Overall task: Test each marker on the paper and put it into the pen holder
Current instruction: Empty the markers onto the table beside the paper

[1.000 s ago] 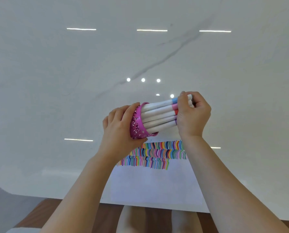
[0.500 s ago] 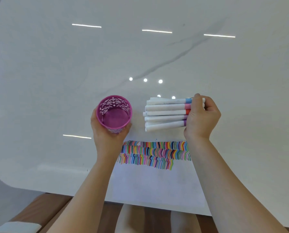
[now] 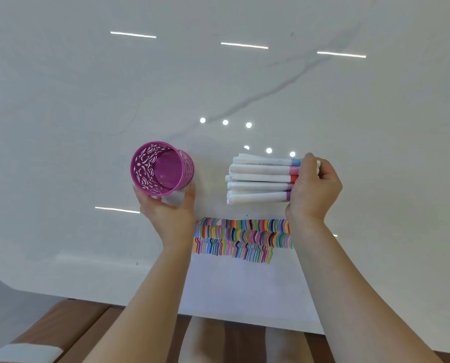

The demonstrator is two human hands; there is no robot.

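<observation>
A pink perforated pen holder (image 3: 163, 167) stands upright and empty on the white table, left of centre. My left hand (image 3: 170, 208) cups its near side from below. To its right lies a bundle of several white markers (image 3: 260, 180) with coloured bands, lying sideways. My right hand (image 3: 314, 188) grips the bundle at its capped right ends. A white sheet of paper (image 3: 244, 281) lies in front of both, its top covered in rows of many-coloured test strokes (image 3: 242, 238).
The white marble table (image 3: 244, 82) stretches far behind and to both sides, with ceiling-light reflections on it. Its near edge (image 3: 87, 301) curves at the lower left. Below it show a wooden floor and my legs.
The bundle of markers came out of the holder, held by my right hand. My left hand turned the holder upright and moved it leftwards, away from the markers.
</observation>
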